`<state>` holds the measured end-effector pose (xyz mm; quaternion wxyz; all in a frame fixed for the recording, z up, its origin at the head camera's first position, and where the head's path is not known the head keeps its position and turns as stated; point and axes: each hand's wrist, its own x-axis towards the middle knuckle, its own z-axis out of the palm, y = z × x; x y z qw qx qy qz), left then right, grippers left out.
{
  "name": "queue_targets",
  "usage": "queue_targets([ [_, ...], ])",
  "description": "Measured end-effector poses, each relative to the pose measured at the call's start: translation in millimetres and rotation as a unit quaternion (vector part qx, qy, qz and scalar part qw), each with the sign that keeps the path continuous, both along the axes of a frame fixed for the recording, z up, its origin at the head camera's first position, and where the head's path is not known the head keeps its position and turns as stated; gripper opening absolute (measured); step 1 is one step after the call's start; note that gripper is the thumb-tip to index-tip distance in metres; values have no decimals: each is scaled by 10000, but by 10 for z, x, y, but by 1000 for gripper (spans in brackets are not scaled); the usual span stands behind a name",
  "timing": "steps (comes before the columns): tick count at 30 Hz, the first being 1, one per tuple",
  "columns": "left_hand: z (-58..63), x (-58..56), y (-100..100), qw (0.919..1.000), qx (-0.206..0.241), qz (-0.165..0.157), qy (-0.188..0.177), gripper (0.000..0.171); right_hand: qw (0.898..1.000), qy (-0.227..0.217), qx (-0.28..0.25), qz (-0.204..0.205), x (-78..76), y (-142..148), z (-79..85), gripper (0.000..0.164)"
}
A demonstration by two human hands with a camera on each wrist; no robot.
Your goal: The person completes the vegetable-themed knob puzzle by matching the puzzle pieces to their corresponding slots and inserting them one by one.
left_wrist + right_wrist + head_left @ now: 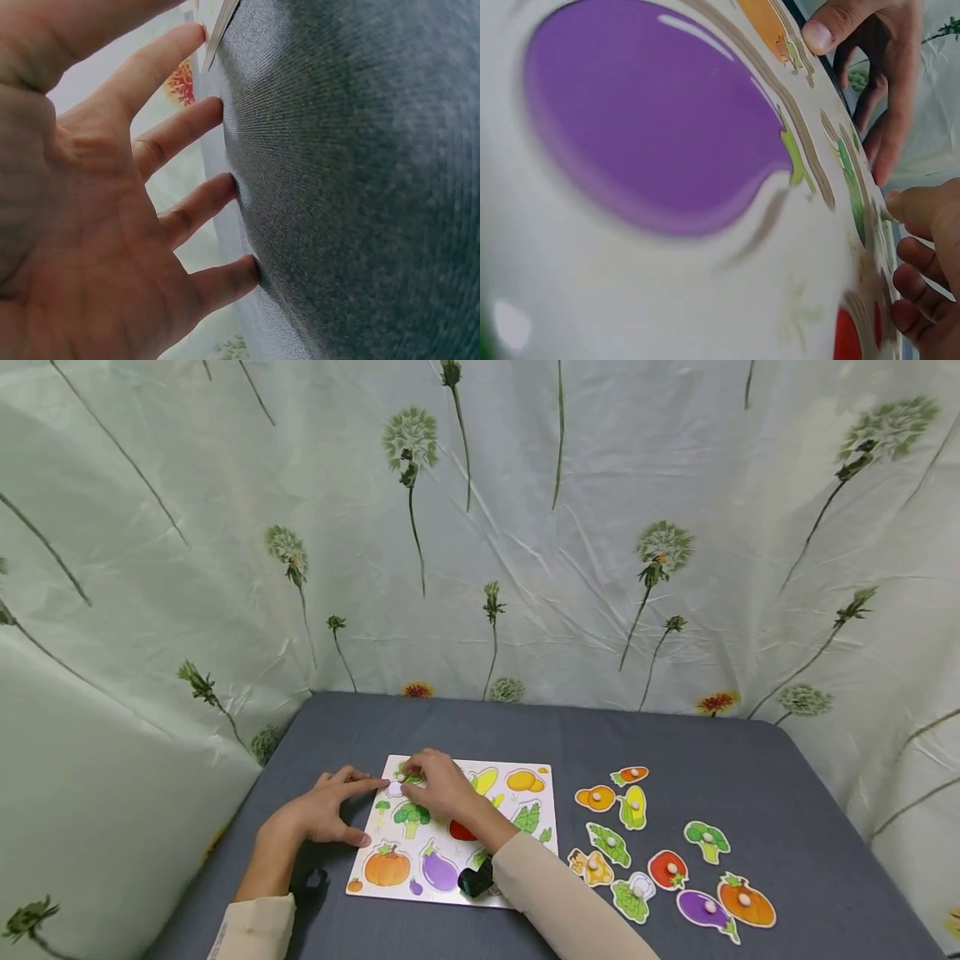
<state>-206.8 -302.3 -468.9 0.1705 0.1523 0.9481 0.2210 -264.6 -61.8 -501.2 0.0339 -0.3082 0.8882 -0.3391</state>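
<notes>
- The right hand [444, 787] bends its finger and thumb round the knob [401, 779] of a green piece [412, 779], at the far left corner of the board [544, 803]. I can't tell how hard it pinches.
- The left hand [322, 810] grips nothing. Its fingers are spread out and nearly straight, and its thumb and pointing finger reach the board's left edge.
- I think the green piece could tip or get stuck if one side sits higher than the other.
- The knob is little, so a sloppy pinch could slip.
- The board could slide on the table [795, 827], because the left hand seems to touch it only lightly.
- Both hands are near each other, so I worry that fingertips could bump.
- The right sleeve [562, 897] is near the yellow-brown piece [602, 874]. If the arm swings out, it could push that or the lettuce piece [628, 902].
- I can't name the green piece's vegetable, because the right hand hides much of it.
- The right arm and the black box [474, 880] on it cover some pictures on the board.
- In the right wrist view, a big purple picture [652, 112] takes up lots of room, and the right hand is cut off.
- The left wrist view shows only a thin bit of the board.
</notes>
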Motion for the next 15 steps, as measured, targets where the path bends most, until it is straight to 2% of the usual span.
queue_targets([
  [6, 29, 5, 2, 10000, 12, -27, -42, 88, 9999, 62, -141, -13, 53, 236, 54, 23],
  [10, 64, 6, -16, 10000, -66, -58, -13, 88, 9995, -67, -284, -119, 67, 364, 125, 20],
  [15, 29, -3, 16, 10000, -27, -81, 14, 90, 9995, 61, -167, -272, 83, 580, 190, 20],
])
